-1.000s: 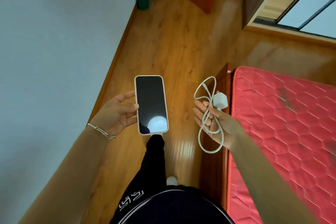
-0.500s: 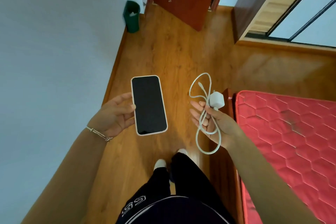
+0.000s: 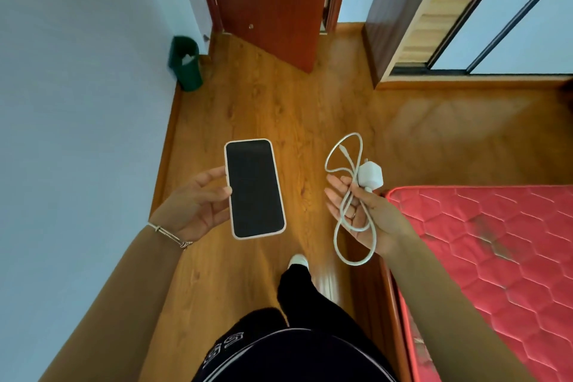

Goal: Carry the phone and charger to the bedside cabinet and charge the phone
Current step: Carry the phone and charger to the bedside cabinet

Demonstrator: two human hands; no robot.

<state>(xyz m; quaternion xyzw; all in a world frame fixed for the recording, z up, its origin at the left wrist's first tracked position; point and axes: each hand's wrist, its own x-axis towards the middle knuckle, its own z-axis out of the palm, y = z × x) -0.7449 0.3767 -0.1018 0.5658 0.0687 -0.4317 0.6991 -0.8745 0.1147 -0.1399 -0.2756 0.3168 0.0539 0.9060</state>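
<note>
- Two hands up, both loaded.
- left hand (image 3: 198,205): fingers (image 3: 217,192) grip the phone (image 3: 254,189) by its left edge, screen up and dark, pale case, held over the wood floor (image 3: 279,108).
- right hand (image 3: 362,214): fingers loosely curled around the charger (image 3: 370,175); white plug at the fingertips, cable (image 3: 347,195) looped across the palm, loops hanging off both ends.
- Bracelet (image 3: 170,236) on left wrist.
- Red mattress (image 3: 496,257) just right of the right arm.
- Green bin (image 3: 186,65) against the wall, door (image 3: 273,3) ahead.
</note>
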